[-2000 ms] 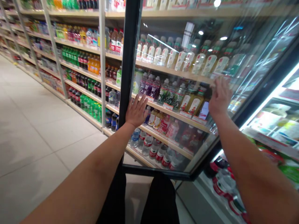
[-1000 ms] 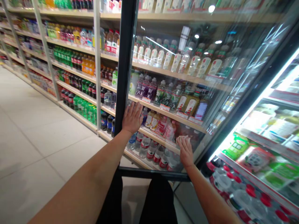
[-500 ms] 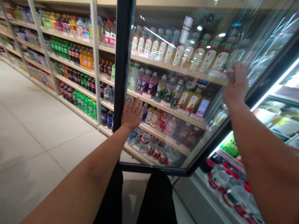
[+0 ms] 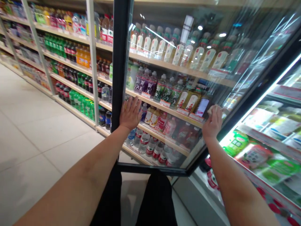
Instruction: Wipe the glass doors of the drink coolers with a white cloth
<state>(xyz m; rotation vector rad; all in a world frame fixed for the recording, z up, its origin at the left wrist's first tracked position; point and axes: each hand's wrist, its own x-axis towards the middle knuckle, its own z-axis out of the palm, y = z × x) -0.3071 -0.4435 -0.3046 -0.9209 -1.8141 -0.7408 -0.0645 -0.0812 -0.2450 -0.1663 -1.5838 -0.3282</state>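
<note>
A glass door (image 4: 162, 135) with a black frame stands swung out in front of me. My left hand (image 4: 130, 112) lies flat against its left side, fingers stretched out, by the dark upright. Toward the right side of the pane, my right hand (image 4: 213, 121) is closed on a small crumpled pale cloth (image 4: 213, 110), pressed to the glass. The fingers hide most of the cloth, so its exact kind is hard to make out. Rows of drink bottles (image 4: 150, 83) show through the glass, mixed with reflections of ceiling lights.
On the right is the lit cooler, its shelves (image 4: 270, 150) holding packaged goods and red-capped bottles. Long shelves of drinks (image 4: 72, 56) run along the left behind the door. Pale floor tiles (image 4: 30, 141) lie at the left. My legs (image 4: 156, 201) are close under the door's lower edge.
My right hand has moved down and to the left across the glass with the cloth. The left hand stays in place on the door. The view has shifted slightly.
</note>
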